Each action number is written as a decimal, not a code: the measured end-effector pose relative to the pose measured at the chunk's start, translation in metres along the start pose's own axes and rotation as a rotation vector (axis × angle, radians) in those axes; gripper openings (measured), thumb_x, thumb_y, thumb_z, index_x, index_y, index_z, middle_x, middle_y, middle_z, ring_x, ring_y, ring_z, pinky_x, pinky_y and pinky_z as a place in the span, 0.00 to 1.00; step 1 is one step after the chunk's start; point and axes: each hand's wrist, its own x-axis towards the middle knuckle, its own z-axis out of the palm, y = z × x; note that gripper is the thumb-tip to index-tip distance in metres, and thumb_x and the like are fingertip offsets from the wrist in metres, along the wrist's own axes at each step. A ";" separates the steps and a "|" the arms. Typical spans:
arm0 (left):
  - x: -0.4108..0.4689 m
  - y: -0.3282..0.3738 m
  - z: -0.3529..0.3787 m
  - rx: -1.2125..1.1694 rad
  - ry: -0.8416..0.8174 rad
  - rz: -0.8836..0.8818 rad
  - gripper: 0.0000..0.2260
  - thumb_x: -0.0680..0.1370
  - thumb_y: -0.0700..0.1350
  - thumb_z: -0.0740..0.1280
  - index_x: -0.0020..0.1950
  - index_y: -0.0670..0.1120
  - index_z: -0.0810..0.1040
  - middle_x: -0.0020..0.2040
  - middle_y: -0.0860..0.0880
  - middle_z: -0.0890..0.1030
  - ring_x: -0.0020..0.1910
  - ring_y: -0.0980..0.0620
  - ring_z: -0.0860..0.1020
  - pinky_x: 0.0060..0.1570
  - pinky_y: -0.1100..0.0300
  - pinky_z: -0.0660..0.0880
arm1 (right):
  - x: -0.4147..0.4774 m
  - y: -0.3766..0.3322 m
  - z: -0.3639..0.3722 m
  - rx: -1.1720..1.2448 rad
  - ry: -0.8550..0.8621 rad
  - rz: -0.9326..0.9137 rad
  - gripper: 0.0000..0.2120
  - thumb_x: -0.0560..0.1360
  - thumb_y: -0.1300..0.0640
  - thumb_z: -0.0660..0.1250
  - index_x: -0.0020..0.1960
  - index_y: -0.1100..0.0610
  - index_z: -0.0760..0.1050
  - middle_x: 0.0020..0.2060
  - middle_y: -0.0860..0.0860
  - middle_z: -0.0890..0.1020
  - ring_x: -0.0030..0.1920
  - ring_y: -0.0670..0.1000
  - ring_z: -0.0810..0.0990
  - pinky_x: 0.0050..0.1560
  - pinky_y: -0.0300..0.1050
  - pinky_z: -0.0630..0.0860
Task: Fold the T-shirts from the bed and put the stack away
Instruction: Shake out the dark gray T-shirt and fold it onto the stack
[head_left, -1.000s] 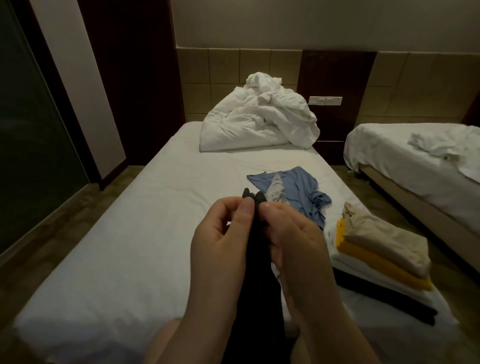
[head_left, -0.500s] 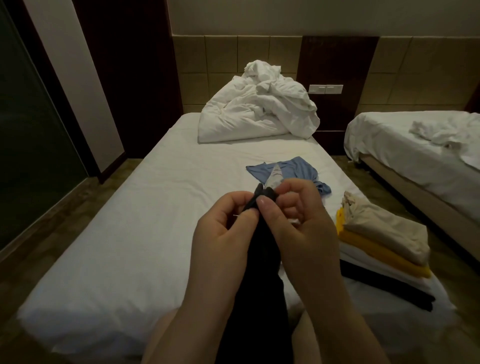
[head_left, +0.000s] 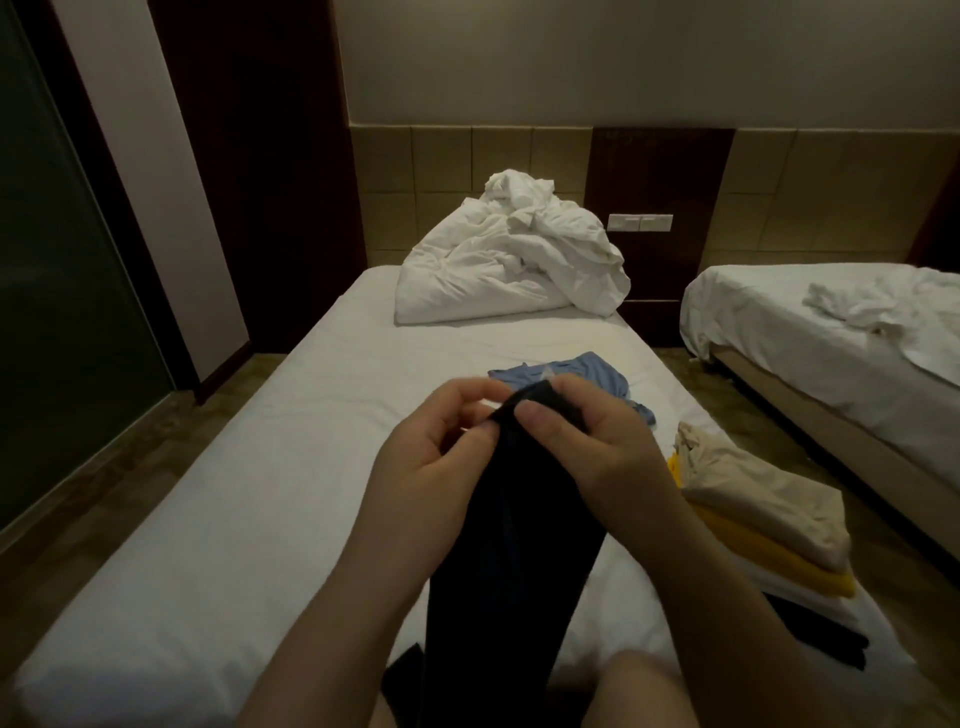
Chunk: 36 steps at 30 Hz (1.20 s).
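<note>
A black T-shirt (head_left: 514, 561) hangs bunched in front of me over the white bed (head_left: 249, 499). My left hand (head_left: 436, 452) pinches its top edge from the left. My right hand (head_left: 592, 441) pinches the same edge from the right, thumb on the cloth. Behind my hands a blue T-shirt (head_left: 582, 371) lies crumpled on the sheet. At the bed's right edge lies a stack of folded T-shirts (head_left: 763, 525): beige on top, then yellow, white and black.
A heap of white bedding (head_left: 509, 270) fills the head of the bed. A second bed (head_left: 831, 332) with rumpled white linen stands to the right across a narrow floor gap. A dark glass panel (head_left: 57, 322) and a dark wooden door are on the left.
Both hands have shifted their pinch along the black shirt's top edge and stay close together. The camera has tilted up a little, showing more of the wall.
</note>
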 end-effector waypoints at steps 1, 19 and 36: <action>0.005 0.001 -0.002 0.049 0.001 0.040 0.11 0.77 0.39 0.62 0.48 0.56 0.76 0.40 0.52 0.81 0.39 0.58 0.80 0.35 0.66 0.77 | 0.006 -0.004 -0.001 -0.049 0.020 -0.030 0.08 0.73 0.51 0.66 0.42 0.55 0.76 0.36 0.49 0.78 0.35 0.44 0.76 0.36 0.38 0.71; 0.076 0.059 -0.023 0.525 -0.006 0.274 0.18 0.68 0.57 0.64 0.51 0.48 0.75 0.45 0.53 0.79 0.44 0.52 0.78 0.45 0.49 0.79 | 0.107 -0.127 -0.057 -0.864 -0.124 -0.347 0.15 0.75 0.43 0.64 0.34 0.50 0.70 0.31 0.45 0.74 0.35 0.43 0.72 0.33 0.37 0.64; 0.048 0.014 0.002 0.352 0.065 0.222 0.04 0.74 0.45 0.67 0.40 0.54 0.79 0.43 0.56 0.78 0.43 0.62 0.76 0.45 0.66 0.75 | 0.103 -0.123 -0.083 -0.734 -0.106 -0.298 0.11 0.76 0.47 0.62 0.48 0.54 0.77 0.42 0.47 0.78 0.43 0.44 0.76 0.40 0.34 0.70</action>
